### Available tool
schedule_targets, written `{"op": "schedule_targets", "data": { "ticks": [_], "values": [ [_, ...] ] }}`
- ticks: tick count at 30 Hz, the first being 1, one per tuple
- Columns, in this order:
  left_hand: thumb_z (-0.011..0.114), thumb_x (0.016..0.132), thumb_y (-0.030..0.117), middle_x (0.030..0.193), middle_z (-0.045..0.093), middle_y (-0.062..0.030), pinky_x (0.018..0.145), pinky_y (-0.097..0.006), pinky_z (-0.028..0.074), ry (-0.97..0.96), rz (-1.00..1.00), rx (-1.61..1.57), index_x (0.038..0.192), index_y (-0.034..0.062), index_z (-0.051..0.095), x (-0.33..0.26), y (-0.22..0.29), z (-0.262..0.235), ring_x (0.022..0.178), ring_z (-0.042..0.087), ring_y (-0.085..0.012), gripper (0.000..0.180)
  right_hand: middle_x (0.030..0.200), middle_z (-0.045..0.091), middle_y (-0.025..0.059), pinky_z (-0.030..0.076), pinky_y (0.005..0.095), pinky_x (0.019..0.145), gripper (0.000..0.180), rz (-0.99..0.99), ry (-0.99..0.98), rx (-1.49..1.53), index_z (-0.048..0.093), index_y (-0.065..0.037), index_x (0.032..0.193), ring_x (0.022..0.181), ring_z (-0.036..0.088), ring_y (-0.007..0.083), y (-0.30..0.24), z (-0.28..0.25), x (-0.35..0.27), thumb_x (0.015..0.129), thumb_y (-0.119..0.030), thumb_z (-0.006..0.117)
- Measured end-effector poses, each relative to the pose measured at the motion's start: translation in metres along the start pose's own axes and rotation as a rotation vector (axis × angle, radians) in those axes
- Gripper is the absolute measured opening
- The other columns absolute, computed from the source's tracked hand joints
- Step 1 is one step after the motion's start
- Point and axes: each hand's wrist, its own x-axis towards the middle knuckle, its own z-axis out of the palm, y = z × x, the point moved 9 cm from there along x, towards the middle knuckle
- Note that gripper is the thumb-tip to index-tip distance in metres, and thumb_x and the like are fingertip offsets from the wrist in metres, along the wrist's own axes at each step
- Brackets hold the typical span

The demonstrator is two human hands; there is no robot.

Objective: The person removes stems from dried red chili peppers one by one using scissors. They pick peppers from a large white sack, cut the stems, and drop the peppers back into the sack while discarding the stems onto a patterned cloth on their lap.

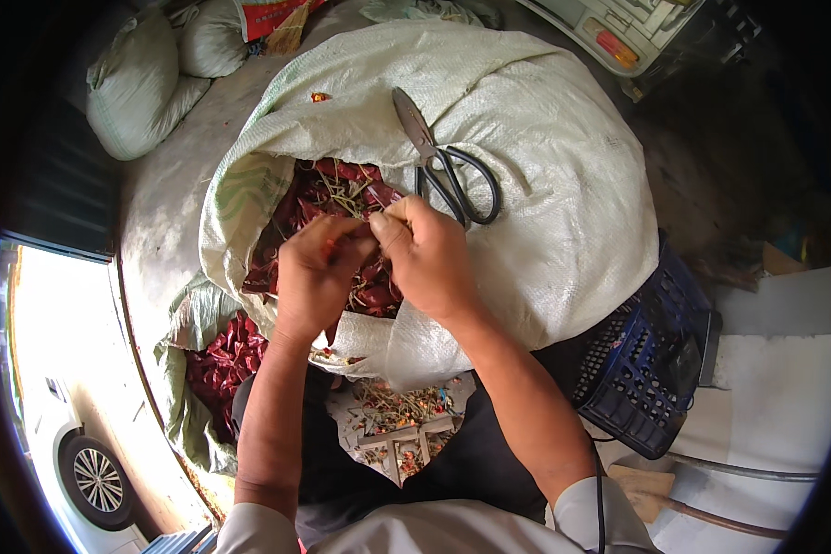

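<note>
Both my hands meet over the mouth of a large white woven sack full of dried red chili peppers with stalks. My right hand pinches a dried red chili between thumb and forefinger. Beside it, my left hand has its fingers curled together, slightly blurred. A bit of orange-red shows at those fingers, too small to name. A pair of scissors with black handles and rusty blades lies on the sack, just beyond my right hand.
At left stands a green-grey sack of red chilies. Stalks and scraps litter the floor between my legs. A dark blue plastic crate sits to the right. Filled white sacks stand at far left; a car is outside the doorway.
</note>
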Motion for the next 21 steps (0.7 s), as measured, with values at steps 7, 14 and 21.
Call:
{"op": "schedule_targets", "data": {
  "ticks": [7,14,21],
  "values": [
    [0.068,0.091,0.000,0.091,0.069,-0.0053,0.069,-0.023,0.053,0.035,-0.333,-0.903,0.105,-0.0016,0.066,-0.008,-0.020,0.007,0.076,0.065,-0.0108,0.014,0.066,0.050,-0.0030,0.041,0.0243,0.049,0.021,0.595,-0.086,1.127,0.057,-0.009,0.087,0.054,0.043,0.0047,0.030,0.044,-0.018,0.096,-0.025,0.067],
    [0.068,0.092,0.007,0.086,0.068,-0.0060,0.065,-0.027,0.059,0.145,-0.463,-0.932,0.103,0.0006,0.064,-0.017,-0.027,-0.016,0.070,0.066,-0.0130,0.014,0.064,0.043,-0.0057,0.035,0.0235,0.050,0.024,0.333,-0.059,1.275,0.060,-0.015,0.090,0.054,0.035,0.0038,0.023,-0.001,0.017,0.095,-0.037,0.068],
    [0.072,0.089,0.018,0.092,0.074,-0.0067,0.069,-0.027,0.050,0.280,-0.476,-0.048,0.102,0.0008,0.070,-0.080,-0.067,-0.141,0.079,0.064,-0.0103,0.022,0.097,0.070,0.0149,0.060,0.0260,0.058,0.022,0.460,-0.295,0.998,0.055,-0.005,0.102,0.067,0.067,0.0114,0.013,0.021,-0.004,0.099,-0.025,0.062]
  ]
}}
